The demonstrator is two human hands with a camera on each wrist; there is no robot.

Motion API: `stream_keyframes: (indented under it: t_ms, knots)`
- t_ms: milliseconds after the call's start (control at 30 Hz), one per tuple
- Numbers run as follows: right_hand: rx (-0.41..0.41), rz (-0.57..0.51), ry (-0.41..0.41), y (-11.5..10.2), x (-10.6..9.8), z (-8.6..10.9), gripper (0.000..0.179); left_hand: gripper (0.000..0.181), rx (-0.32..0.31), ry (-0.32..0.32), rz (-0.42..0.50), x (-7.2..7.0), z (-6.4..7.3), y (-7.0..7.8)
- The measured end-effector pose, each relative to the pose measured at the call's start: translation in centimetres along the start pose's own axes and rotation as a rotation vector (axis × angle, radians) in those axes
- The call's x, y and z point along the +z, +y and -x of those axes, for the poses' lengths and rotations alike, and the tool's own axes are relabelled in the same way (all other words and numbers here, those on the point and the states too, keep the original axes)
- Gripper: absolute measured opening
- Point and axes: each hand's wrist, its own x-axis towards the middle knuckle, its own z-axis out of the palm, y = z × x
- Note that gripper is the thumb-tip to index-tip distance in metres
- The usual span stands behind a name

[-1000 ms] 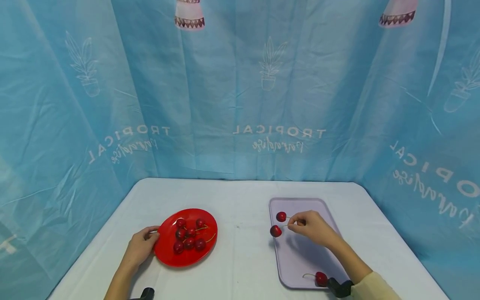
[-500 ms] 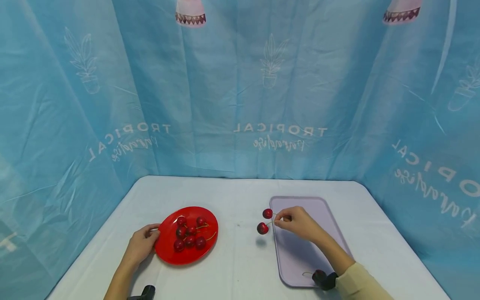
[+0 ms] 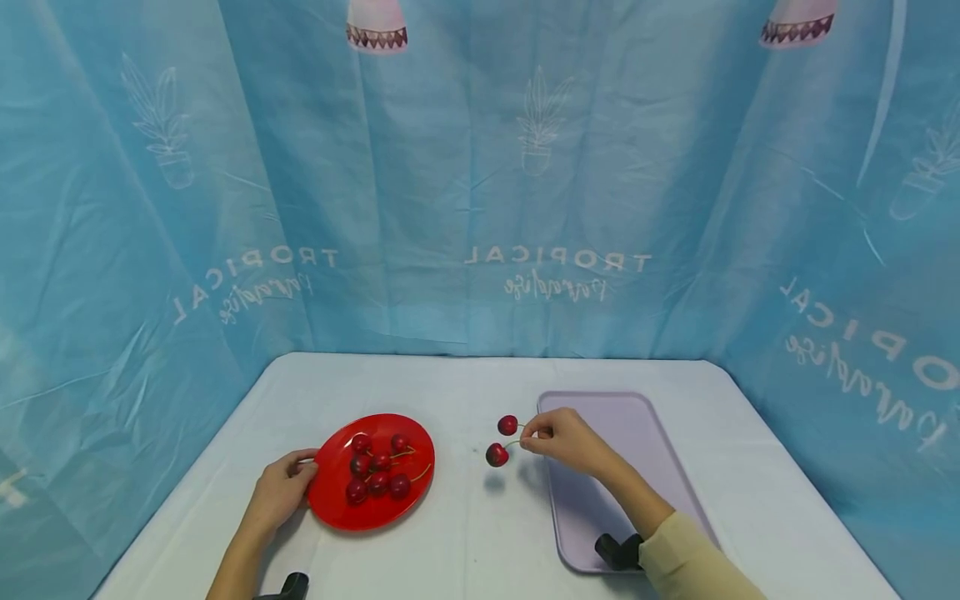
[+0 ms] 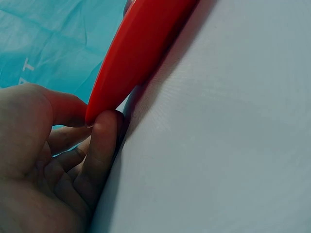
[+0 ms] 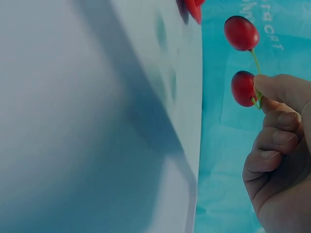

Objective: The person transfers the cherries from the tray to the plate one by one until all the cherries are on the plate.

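Note:
A pair of red cherries (image 3: 497, 454) hangs by green stems from my right hand (image 3: 566, 442), whose thumb and finger pinch the stems. The pair is above the white table, between the plate and the tray. In the right wrist view both cherries (image 5: 241, 33) show, stems meeting at the fingertips. My left hand (image 3: 281, 492) grips the left rim of a red plate (image 3: 337, 512). The left wrist view shows the plate's edge (image 4: 131, 53) between thumb and fingers. Several cherries (image 3: 379, 483) with stems lie on the plate.
A pale purple tray (image 3: 600, 500) lies on the right of the white table (image 3: 480, 533), partly under my right forearm. Black wrist mounts (image 3: 618, 552) sit on both wrists. Blue printed curtains (image 3: 480, 208) enclose the table at the back and sides.
My right hand has moved left with the cherry pair, from over the tray to past its left edge. The tray's lone cherry is now hidden behind the right wrist. My left hand has stayed put.

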Motion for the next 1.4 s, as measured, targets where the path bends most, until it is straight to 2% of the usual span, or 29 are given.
stream_keyframes:
  t_ms: [533, 933, 1400]
  knots:
    - [-0.039, -0.026, -0.043, -1.7, 3.3, -2.0, 0.006, 0.039, 0.012, 0.007, -0.016, 0.1, -0.3, -0.2]
    - [-0.059, -0.041, -0.051, -2.5, 4.6, -2.9, 0.006, 0.04, 0.002, 0.003, -0.016, 0.2, -0.3, 0.0]
    - [-0.029, -0.063, -0.113, -4.1, 7.1, -4.1, 0.006, 0.04, -0.019, 0.008, -0.004, 0.1, -0.2, 0.0]
